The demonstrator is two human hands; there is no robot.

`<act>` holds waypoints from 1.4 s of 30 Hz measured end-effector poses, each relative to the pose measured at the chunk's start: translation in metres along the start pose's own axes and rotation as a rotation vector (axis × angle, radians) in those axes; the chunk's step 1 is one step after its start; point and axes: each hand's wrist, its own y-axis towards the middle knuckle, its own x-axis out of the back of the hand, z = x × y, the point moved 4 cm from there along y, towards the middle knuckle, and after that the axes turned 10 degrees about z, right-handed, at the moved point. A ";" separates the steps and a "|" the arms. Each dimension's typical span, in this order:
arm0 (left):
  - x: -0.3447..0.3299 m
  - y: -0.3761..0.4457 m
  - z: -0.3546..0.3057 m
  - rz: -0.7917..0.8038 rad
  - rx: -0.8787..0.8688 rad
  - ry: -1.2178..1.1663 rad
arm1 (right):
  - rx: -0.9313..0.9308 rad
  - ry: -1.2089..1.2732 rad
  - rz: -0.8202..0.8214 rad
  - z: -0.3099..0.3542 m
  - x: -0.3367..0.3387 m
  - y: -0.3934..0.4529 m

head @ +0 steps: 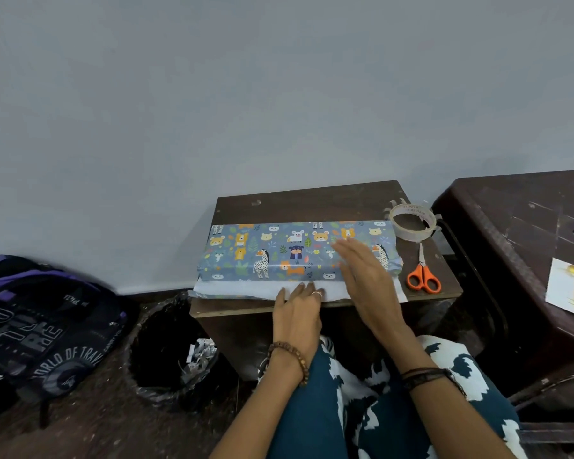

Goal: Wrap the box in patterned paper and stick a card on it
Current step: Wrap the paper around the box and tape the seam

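Observation:
A long box (279, 250) covered in blue paper with cartoon animals lies across a small dark wooden table (312, 200). A white flap of the paper's underside (239, 289) sticks out flat toward the table's front edge. My left hand (299, 306) rests on that flap near the edge, fingers flat. My right hand (365, 270) lies over the right part of the box with straight fingers, holding nothing. A white card with gold balloons (570, 289) lies on a brown plastic stool at the right.
A roll of clear tape (411, 221) and orange-handled scissors (423, 274) lie at the table's right end. A black bin (169, 352) with paper scraps stands on the floor to the left, beside a dark backpack (40, 323). The brown stool (517, 226) adjoins the table.

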 end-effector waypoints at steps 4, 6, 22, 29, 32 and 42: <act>0.010 -0.008 0.013 -0.023 0.039 0.047 | 0.090 -0.096 0.182 0.012 -0.025 0.013; 0.014 -0.008 0.014 -0.003 0.039 0.059 | 0.104 -0.167 0.194 0.016 -0.034 0.016; 0.027 -0.006 0.016 0.068 -0.088 0.136 | 0.086 -0.278 0.004 0.026 -0.033 0.018; 0.022 -0.008 0.018 0.104 -0.125 0.134 | 0.126 -0.268 -0.034 0.023 -0.034 0.017; 0.021 -0.008 0.016 0.122 -0.154 0.136 | 0.147 -0.261 -0.049 0.021 -0.032 0.019; 0.019 -0.005 0.018 0.153 -0.156 0.136 | 0.149 -0.212 -0.074 0.022 -0.032 0.024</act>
